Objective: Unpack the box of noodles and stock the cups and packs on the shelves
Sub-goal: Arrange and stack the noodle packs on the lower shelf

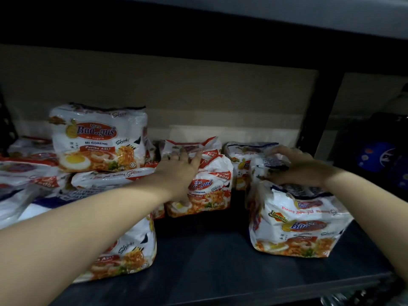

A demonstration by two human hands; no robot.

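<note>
Both my hands are on noodle packs: left hand [180, 167] spread flat over the red-trimmed pack [207, 186], right hand [295, 166] curled onto the blue-trimmed pack [265, 166] just right of it.

The left hand [176, 171] covers part of the red pack [205, 186], so some of its words are hidden. The right hand [295, 166] hides the top of a blurry pack [265, 168]. Packs at far left [19, 173] run off the edge. Dark blue things [375, 160] on the right are too dim to name.

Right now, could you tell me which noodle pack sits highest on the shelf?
The Perisa Asli mi goreng pack at back left: it stands upright atop flat-lying packs, above every other pack and both hands.
</note>
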